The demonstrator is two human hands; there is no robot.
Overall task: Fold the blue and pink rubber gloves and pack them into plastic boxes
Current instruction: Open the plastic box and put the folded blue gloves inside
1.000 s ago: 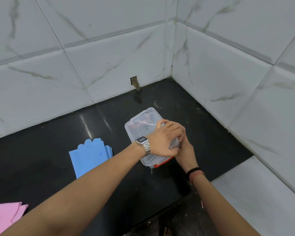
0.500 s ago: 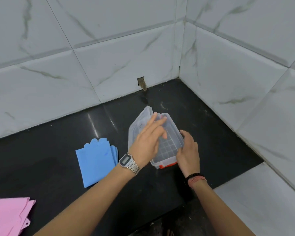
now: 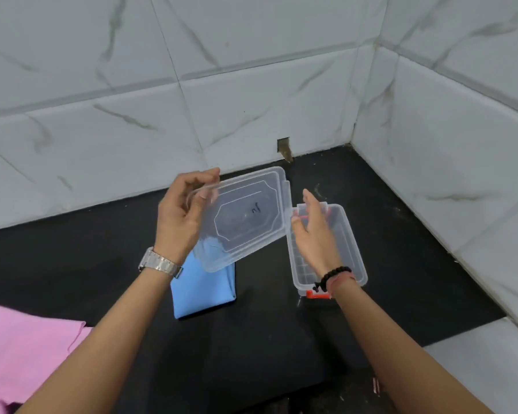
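Observation:
My left hand (image 3: pixel 180 216) grips the left end of a clear plastic lid (image 3: pixel 245 222) and holds it up in the air, tilted. The open clear plastic box (image 3: pixel 349 243) with orange clasps lies on the black counter to the right. My right hand (image 3: pixel 314 234) hovers over the box with fingers spread, its fingertips near the lid's right edge. A folded blue rubber glove (image 3: pixel 201 288) lies on the counter under the lid and my left wrist. Pink gloves (image 3: pixel 21 354) lie at the bottom left.
The black counter (image 3: pixel 72 264) ends in a corner of white marble-look tiled walls (image 3: pixel 251 100) at the back and right. A small notch (image 3: pixel 284 147) sits at the base of the back wall. A white ledge (image 3: pixel 485 354) lies at the lower right.
The lid was shut under both hands, then came off. My left hand has lifted it up and to the left, away from the box. My right hand has let go and opened.

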